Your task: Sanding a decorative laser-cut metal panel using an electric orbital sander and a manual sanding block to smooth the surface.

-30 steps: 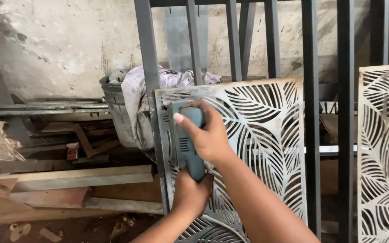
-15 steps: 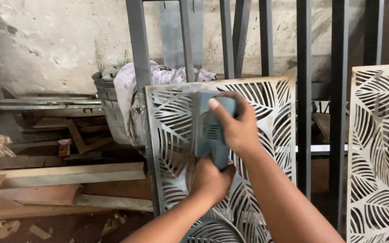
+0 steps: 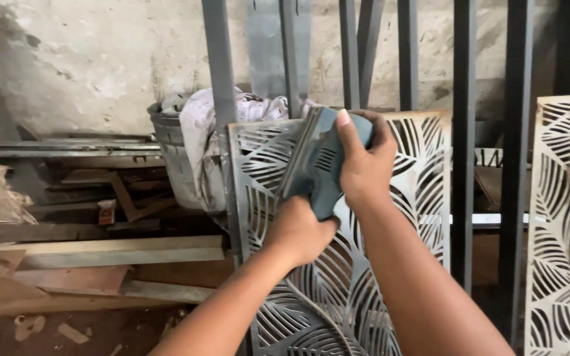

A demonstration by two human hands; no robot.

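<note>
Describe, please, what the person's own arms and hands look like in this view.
Both forearms are bare up to the frame edge, with no sleeves in view. The left hand and the right hand wear no gloves, and no rings, watch or bracelet show. The right thumbnail is short, pale and unpainted.

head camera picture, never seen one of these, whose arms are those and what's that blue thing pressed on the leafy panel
The picture comes from a camera worn on a person's head, looking down, so the two bare arms rising from the bottom edge are that person's own. Both hands grip a blue-green power tool, probably a sander: the right hand wraps its top end, the left hand holds its lower end. The tool is pressed flat on an upright metal panel cut through with a leaf pattern. A second similar panel stands at the right. Behind are dark metal bars, a bucket stuffed with cloth, and stacked planks on the left.
</note>
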